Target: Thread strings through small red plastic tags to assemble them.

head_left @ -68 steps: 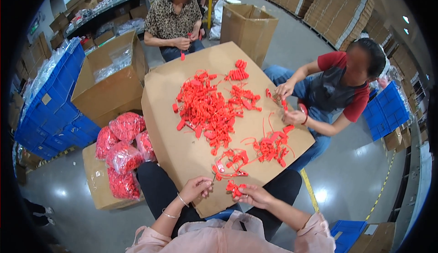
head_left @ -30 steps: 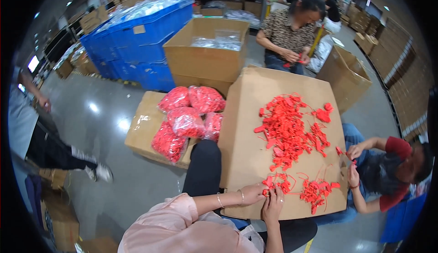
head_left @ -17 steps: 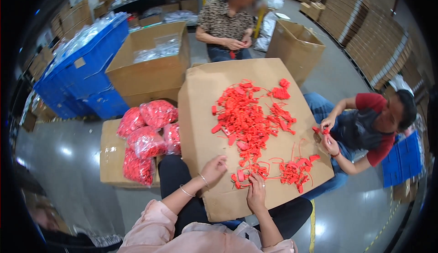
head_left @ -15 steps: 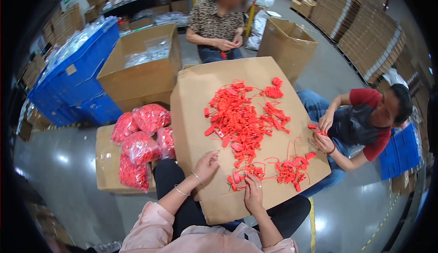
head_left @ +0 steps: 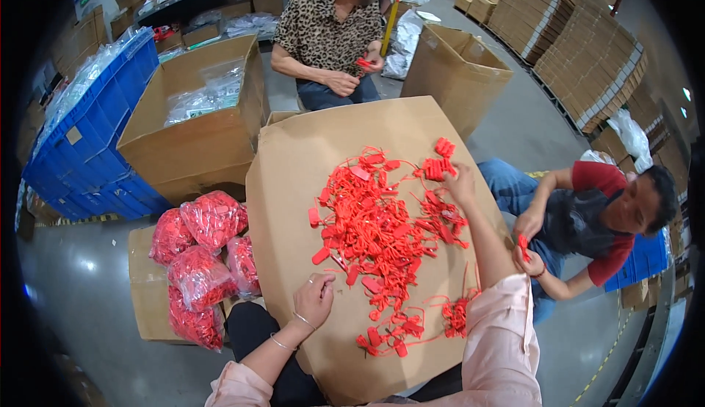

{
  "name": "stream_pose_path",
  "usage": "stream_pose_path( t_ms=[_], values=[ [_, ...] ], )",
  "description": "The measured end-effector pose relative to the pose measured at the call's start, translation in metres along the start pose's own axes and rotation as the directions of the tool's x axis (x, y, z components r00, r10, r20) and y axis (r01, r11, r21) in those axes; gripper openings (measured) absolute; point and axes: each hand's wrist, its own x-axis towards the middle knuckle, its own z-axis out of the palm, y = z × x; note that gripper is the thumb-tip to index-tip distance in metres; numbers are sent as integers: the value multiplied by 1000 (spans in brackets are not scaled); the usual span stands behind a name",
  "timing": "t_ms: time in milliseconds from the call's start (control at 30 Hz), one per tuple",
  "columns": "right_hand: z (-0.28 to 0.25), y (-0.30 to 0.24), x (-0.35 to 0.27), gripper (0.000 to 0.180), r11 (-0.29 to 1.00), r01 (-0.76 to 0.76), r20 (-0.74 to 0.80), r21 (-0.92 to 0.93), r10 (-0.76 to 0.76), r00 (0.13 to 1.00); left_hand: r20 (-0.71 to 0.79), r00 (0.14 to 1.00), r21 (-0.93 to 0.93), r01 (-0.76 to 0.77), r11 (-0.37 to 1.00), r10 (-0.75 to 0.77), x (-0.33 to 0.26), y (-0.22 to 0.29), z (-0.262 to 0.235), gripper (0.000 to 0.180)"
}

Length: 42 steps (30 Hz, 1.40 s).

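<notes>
A large heap of red corded tags [head_left: 371, 227] lies tangled on the cardboard-topped table [head_left: 286, 186]. My right arm stretches across the table's right side. The fingers of my right hand [head_left: 461, 185] close on the edge of a red tag bundle [head_left: 436, 169], one of the neat stacked rows beyond the heap. My left hand [head_left: 314, 299] rests at the table's left part, beside the heap. Its fingers are curled in, and whatever they hold is hidden. A smaller cluster of red tags [head_left: 396, 331] lies near me, and another cluster [head_left: 455, 317] is partly behind my right sleeve.
Clear bags of red pieces [head_left: 202, 278] sit on a carton at the left. Behind them stand an open box [head_left: 194, 131] and blue crates [head_left: 92, 146]. Co-workers across [head_left: 334, 47] and at right [head_left: 587, 216] handle red pieces. A tall carton [head_left: 455, 76] stands beyond the table.
My right hand has left the near cluster and reached far forward to the stacked bundles. My left hand remains curled beside the heap. The view has shifted; the co-worker opposite has moved their hands apart.
</notes>
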Motion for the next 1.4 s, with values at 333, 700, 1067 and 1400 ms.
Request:
stream_pose_path(
  t_ms=[333,700,1067,1400],
  values=[
    [37,-55,53,69,917,-42,458,-397,237,857,31,999,17,31,999,-31,4,-5,-5,9],
    [36,-33,39,53,958,-282,128,45,274,953,24,1000,-54,14,998,-13,1,-2,-6,11],
    [-78,-123,-58,37,593,-411,506,692,7,862,13,999,-66,48,997,-47,2,-4,-9,10],
    [-54,-205,-388,44,919,239,576,313,-384,721,280,875,-685,471,555,-396,-32,-13,-32,20]
  ],
)
